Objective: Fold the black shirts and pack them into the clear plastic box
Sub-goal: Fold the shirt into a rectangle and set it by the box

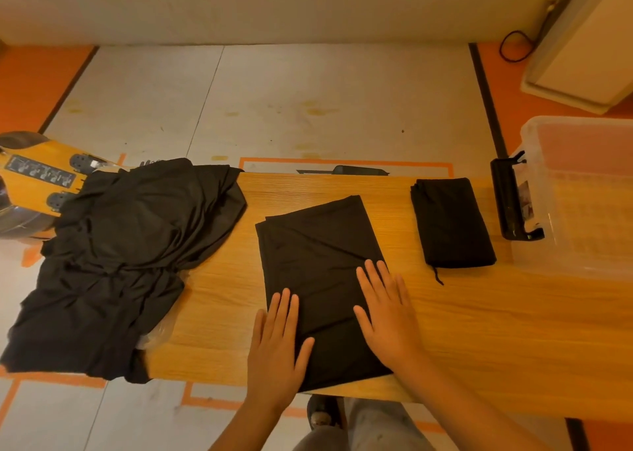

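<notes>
A partly folded black shirt [315, 255] lies as a long strip in the middle of the wooden table [479, 330]. My left hand [275, 344] presses flat on its near left edge, fingers straight. My right hand [387, 310] lies flat on its near right side. A fully folded black shirt [452, 222] sits to the right. A heap of unfolded black shirts [116, 262] covers the table's left end. The clear plastic box [582, 197] stands at the far right with nothing visible inside it.
A black latch handle [510, 203] hangs on the box's left wall. An overturned wooden chair [34, 183] lies on the floor at the left, beside the heap. A white cabinet [582, 49] and a black cable [513, 46] are at the back right.
</notes>
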